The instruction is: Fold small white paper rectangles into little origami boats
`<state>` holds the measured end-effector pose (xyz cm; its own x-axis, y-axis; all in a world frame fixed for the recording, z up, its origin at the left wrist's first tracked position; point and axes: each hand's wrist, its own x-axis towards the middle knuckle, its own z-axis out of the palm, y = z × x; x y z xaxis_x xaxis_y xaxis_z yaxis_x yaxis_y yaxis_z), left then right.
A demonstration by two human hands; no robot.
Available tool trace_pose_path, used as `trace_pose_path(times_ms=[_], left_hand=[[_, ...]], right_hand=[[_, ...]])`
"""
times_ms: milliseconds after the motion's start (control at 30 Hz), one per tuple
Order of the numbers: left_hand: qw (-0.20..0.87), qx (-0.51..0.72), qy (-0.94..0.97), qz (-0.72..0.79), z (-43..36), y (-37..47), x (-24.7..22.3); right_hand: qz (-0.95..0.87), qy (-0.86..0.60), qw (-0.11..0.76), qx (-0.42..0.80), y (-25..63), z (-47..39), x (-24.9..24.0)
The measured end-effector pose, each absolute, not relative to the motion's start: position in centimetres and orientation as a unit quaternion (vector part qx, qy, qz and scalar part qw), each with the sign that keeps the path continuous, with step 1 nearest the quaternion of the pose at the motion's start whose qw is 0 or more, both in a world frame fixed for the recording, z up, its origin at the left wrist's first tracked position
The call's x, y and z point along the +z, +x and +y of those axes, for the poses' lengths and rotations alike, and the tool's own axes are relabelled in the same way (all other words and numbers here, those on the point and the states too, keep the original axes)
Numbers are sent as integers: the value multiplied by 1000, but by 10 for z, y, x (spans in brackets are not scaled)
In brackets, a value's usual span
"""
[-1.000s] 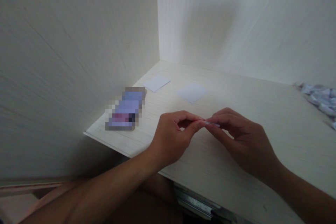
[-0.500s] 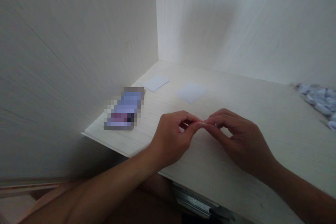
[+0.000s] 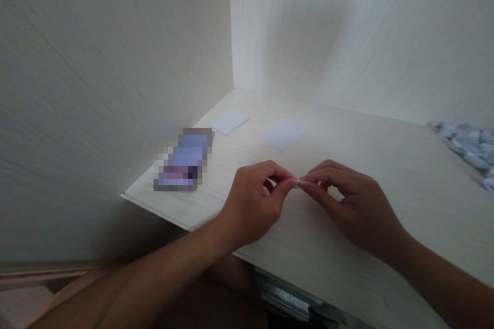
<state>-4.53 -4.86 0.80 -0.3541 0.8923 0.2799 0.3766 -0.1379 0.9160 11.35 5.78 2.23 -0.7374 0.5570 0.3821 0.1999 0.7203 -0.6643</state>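
My left hand (image 3: 257,200) is closed in a pinch at the middle of the view, over the pale table (image 3: 370,154). Facing it, my right hand (image 3: 355,205) pinches too, its fingertips almost meeting the left ones. Between the fingertips shows a small white piece (image 3: 297,183), mostly hidden by the fingers, so its shape is unclear. Beyond the hands, a white paper square (image 3: 281,135) lies flat on the table. Further left lies another white paper piece (image 3: 229,122), which looks folded or stacked.
A phone-like object (image 3: 185,159), blurred by pixels, lies on the table's left side. Crumpled white and grey material (image 3: 471,149) sits at the far right. Pale walls (image 3: 309,25) rise behind and to the left. Below the front edge is a metal rail (image 3: 285,295).
The fingertips have shifted slightly, and a little more of the white piece shows between them. Both hands otherwise keep nearly the same place.
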Motion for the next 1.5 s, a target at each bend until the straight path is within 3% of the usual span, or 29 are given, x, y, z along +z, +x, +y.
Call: trace_pose_path(times_ms=[333, 633, 900, 1133, 1500], left_hand=[[215, 527, 549, 612, -51, -46, 4], [146, 526, 581, 604, -53, -45, 4], [205, 509, 563, 618, -49, -45, 4], [170, 497, 577, 625, -54, -46, 5], [316, 519, 483, 630, -47, -50, 4]], right_hand=[[-901, -196, 284, 262, 119, 58, 27], [-894, -190, 267, 306, 116, 59, 27], [-902, -174, 265, 292, 120, 62, 30], [-899, -169, 269, 302, 117, 57, 28], [-849, -256, 204, 416, 115, 62, 23]])
